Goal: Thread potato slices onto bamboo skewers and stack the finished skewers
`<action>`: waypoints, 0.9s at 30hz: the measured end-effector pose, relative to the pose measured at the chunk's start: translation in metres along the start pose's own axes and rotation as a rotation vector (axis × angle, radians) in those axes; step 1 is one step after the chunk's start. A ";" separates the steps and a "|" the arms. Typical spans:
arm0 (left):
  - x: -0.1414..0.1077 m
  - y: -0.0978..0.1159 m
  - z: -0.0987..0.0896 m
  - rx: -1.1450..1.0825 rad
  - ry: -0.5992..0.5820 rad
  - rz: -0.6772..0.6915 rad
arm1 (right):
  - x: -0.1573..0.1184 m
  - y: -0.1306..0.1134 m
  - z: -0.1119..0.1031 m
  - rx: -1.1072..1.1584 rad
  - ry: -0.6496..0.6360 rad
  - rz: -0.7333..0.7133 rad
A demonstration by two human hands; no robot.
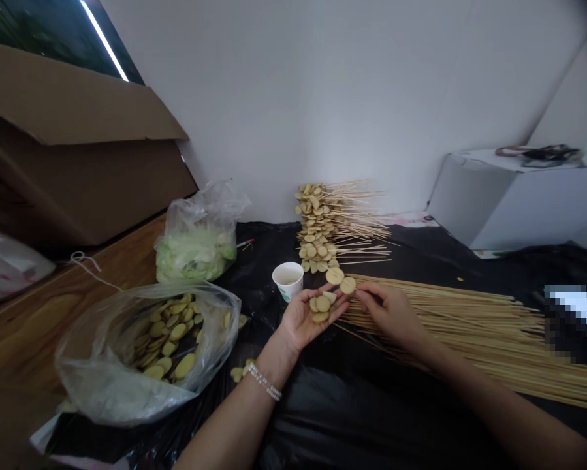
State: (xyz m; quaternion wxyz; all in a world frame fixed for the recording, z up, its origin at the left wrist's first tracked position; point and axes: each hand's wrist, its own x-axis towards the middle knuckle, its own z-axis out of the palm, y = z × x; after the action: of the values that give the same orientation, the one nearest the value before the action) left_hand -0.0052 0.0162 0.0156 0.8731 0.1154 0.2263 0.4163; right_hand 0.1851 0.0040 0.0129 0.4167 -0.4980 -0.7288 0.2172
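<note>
My left hand (pixel 307 316) lies palm up, holding several pale yellow potato slices (pixel 321 307) in its fingers. My right hand (pixel 384 313) pinches a thin bamboo skewer (pixel 366 301), close to my left hand. Two round slices (pixel 341 281) sit near the skewer's tip, though the fingers hide part of how they join it. A large bundle of bare bamboo skewers (pixel 444 326) spreads under and to the right of my right hand. Beyond my hands stands a stack of finished skewers (pixel 332 225) threaded with slices.
An open plastic bag of potato slices (pixel 166 333) lies to the left, and a bag of pale green pieces (pixel 195 245) stands behind it. A white paper cup (pixel 288 279) stands on black plastic sheeting (pixel 352 418). A cardboard box (pixel 78 150) fills the upper left, and a white box (pixel 499 202) stands at right.
</note>
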 end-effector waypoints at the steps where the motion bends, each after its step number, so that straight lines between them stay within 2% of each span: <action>1: 0.000 0.000 -0.001 0.009 -0.008 -0.004 | 0.000 0.000 0.000 0.007 0.001 0.004; 8: 0.001 -0.004 -0.002 -0.005 0.025 -0.050 | -0.002 -0.007 0.003 0.040 -0.076 -0.023; 14: -0.001 -0.011 0.004 0.062 -0.030 -0.074 | -0.007 -0.011 0.013 -0.037 -0.199 -0.155; 20: -0.003 -0.016 0.009 0.000 -0.049 -0.077 | -0.005 -0.010 0.012 0.037 -0.148 -0.206; 27: -0.001 -0.014 0.006 -0.007 0.014 -0.073 | -0.001 -0.009 0.002 0.076 -0.054 -0.078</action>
State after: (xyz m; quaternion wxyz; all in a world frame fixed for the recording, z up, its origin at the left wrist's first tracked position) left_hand 0.0070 0.0067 0.0153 0.8865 0.1013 0.2351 0.3855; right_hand 0.1787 -0.0006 0.0181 0.4236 -0.4470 -0.7499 0.2416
